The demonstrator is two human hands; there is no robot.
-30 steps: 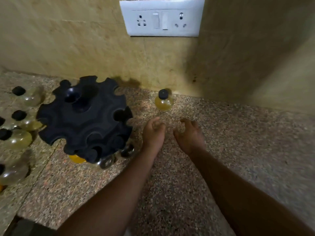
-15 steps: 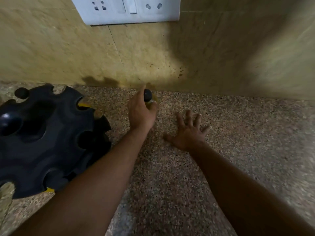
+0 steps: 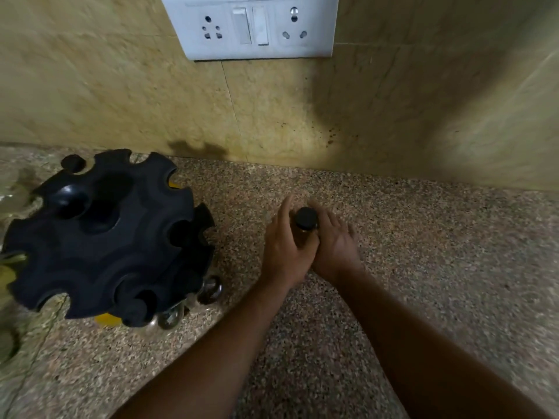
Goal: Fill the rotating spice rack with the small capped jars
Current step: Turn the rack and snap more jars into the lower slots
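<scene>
Black-capped jar [image 3: 305, 226] now sits clasped between both grips, left hand [image 3: 284, 249] and right hand [image 3: 334, 247], the right newly joined; the rack [image 3: 102, 234] waits left of them, ready for loading.

The spice rack [image 3: 102, 234] at the left of the frame looks like matt black plastic, smooth. The jar [image 3: 304, 234] at centre seems clear glass with a matt black cap. The counter [image 3: 423, 267] is speckled polished stone; the wall tiles [image 3: 90, 86] look smooth, and the socket plate [image 3: 254, 25] at the top glossy white plastic
</scene>
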